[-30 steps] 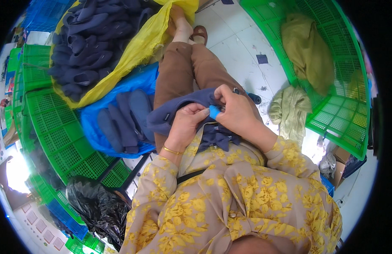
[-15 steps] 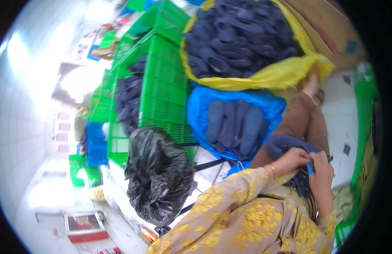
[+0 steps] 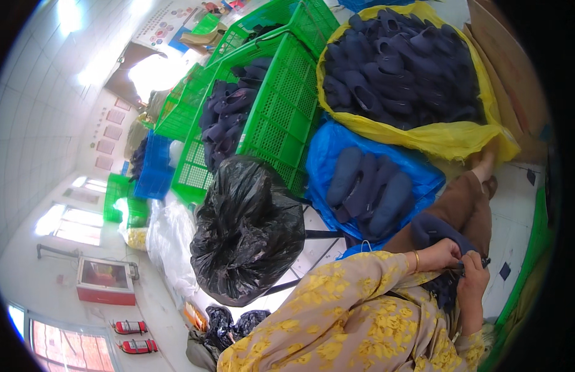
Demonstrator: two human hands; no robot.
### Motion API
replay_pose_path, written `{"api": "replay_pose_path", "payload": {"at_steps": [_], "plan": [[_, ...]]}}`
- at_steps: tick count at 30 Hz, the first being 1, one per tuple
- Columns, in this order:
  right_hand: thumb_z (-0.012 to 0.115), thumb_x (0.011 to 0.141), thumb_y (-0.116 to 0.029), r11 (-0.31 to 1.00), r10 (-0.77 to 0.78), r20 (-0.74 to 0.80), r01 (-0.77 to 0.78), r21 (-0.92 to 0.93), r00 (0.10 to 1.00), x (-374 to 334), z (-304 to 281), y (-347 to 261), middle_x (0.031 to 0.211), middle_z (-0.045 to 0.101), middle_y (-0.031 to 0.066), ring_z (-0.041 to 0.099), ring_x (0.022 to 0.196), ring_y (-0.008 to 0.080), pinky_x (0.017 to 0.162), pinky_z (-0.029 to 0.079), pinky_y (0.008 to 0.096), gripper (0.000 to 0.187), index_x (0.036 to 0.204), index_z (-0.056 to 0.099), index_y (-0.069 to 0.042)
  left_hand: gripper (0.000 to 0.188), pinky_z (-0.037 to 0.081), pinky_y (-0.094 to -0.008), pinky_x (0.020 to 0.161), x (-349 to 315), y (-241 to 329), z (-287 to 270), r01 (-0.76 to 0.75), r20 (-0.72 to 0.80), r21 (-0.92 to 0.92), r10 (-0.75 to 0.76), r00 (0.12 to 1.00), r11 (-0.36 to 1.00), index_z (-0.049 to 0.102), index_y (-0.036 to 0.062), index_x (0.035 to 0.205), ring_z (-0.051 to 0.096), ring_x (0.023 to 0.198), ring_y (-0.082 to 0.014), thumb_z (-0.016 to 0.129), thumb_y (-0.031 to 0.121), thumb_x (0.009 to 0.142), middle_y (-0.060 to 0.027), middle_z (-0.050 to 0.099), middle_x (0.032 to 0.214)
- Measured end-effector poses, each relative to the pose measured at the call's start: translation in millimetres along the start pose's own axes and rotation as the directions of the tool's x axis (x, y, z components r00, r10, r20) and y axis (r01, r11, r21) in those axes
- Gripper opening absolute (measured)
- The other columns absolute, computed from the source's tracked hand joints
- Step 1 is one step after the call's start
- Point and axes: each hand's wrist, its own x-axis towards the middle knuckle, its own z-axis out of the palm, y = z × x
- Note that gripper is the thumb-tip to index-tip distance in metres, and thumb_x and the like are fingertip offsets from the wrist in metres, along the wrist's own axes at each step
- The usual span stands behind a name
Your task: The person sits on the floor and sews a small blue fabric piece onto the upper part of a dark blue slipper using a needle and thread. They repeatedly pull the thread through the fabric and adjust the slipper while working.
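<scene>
Over my lap lies a dark blue fabric shoe upper (image 3: 433,228), its curved end toward my knees. My left hand (image 3: 441,255), with a gold bracelet at the wrist, pinches the upper's near edge. Close against it, my right hand (image 3: 472,280) has its fingers bent round the same edge. Something small and blue shows between the hands, too little of it to name. More dark fabric (image 3: 442,290) lies in my lap beneath them. In front of my knees, several similar dark blue pieces (image 3: 368,192) stand side by side in a blue plastic bag (image 3: 323,146).
A yellow sack (image 3: 418,137) full of dark blue shoe uppers stands beyond the blue bag. Left of it, green crates (image 3: 281,118) hold more. A stool covered in black plastic (image 3: 247,235) is at my left. Cardboard (image 3: 511,87) leans at the far right.
The view has shifted, so the surroundings sit further right in the picture. Both hands stay together at the upper's edge, and the small blue thing between them shows less.
</scene>
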Motion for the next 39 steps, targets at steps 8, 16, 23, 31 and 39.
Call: {"api": "replay_pose_path", "payload": {"at_steps": [8, 16, 23, 31, 39], "plan": [[0.051, 0.063, 0.014, 0.997, -0.024, -0.12, 0.032, 0.067, 0.993, -27.0, 21.9, 17.2, 0.105, 0.062, 0.0161, 0.061, 0.094, 0.0397, 0.077, 0.05, 0.0435, 0.041, 0.1, 0.06, 0.0, 0.004, 0.048, -0.0261, 0.063, -10.2, 9.3, 1.5, 0.022, 0.009, 0.052, -0.023, 1.0, 0.998, 0.066, -0.0034, 0.085, 0.058, 0.069, -0.0105, 0.068, -0.002, 0.081, -0.0042, 0.066, 0.078], [0.047, 0.06, 0.013, 0.994, -0.066, -0.171, 0.08, 0.075, 0.983, -24.9, 23.0, 18.2, 0.104, 0.061, 0.0192, 0.061, 0.094, 0.0423, 0.08, 0.05, 0.0409, 0.044, 0.101, 0.059, 0.001, 0.007, 0.048, -0.0275, 0.065, -20.7, 25.4, 1.1, 0.01, 0.015, 0.061, -0.011, 1.0, 0.998, 0.067, -0.0031, 0.085, 0.058, 0.07, -0.0119, 0.069, 0.0, 0.079, -0.0046, 0.065, 0.077], [0.048, 0.059, 0.014, 0.992, -0.125, -0.222, 0.127, -0.004, 0.967, -33.8, 24.3, 6.7, 0.1, 0.063, 0.0181, 0.063, 0.091, 0.0396, 0.08, 0.05, 0.0437, 0.044, 0.099, 0.062, 0.002, 0.009, 0.048, -0.0261, 0.066, -21.9, 19.4, 1.6, 0.041, 0.032, 0.167, -0.047, 0.998, 0.985, 0.067, -0.003, 0.089, 0.057, 0.072, -0.0083, 0.068, 0.005, 0.084, -0.002, 0.066, 0.081], [0.053, 0.062, 0.011, 1.0, -0.007, -0.13, 0.006, -0.004, 0.992, -23.5, 2.8, -1.4, 0.099, 0.062, 0.0144, 0.061, 0.091, 0.0403, 0.077, 0.048, 0.0479, 0.041, 0.1, 0.06, -0.003, 0.008, 0.044, -0.0251, 0.062, -16.4, 14.1, 4.7, 0.073, -0.003, 0.175, -0.073, 0.997, 0.982, 0.065, -0.0012, 0.086, 0.052, 0.069, -0.007, 0.068, 0.006, 0.085, 0.0, 0.062, 0.077], [0.051, 0.084, 0.004, 0.774, 0.288, -0.176, -0.12, 0.622, 0.941, -0.4, -4.0, -18.8, 0.092, 0.062, 0.0108, 0.061, 0.071, 0.0237, 0.064, 0.047, 0.0306, 0.019, 0.1, 0.056, -0.004, 0.016, 0.043, -0.026, 0.06, -22.5, 12.4, -0.2, -0.001, 0.013, 0.201, -0.001, 1.0, 0.98, 0.063, -0.0021, 0.086, 0.05, 0.069, -0.006, 0.068, 0.012, 0.088, -0.001, 0.06, 0.077]]}}
